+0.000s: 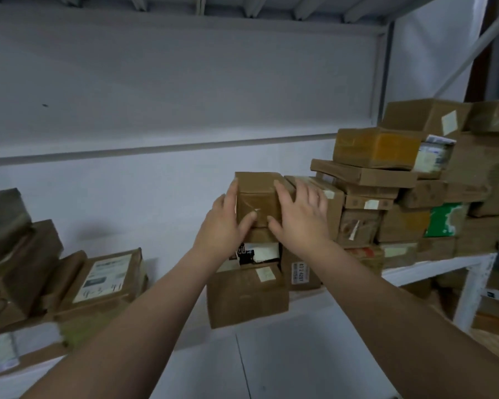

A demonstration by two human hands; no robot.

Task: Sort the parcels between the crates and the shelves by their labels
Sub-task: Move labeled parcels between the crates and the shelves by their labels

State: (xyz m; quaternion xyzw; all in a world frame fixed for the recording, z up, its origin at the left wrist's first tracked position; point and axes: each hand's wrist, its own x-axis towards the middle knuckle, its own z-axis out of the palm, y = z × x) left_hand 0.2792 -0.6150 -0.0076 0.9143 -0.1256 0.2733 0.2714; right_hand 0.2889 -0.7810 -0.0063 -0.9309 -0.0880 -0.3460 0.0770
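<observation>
**Q:** Left hand, status?
**A:** Left hand: fingers nearly straight, flat against the left side of the brown parcel, thumb on its front.
**Q:** Right hand?
**A:** Right hand: fingers spread, pressing the parcel's upper right edge, thumb on front. The parcel sits atop a stack on the white shelf.
</observation>
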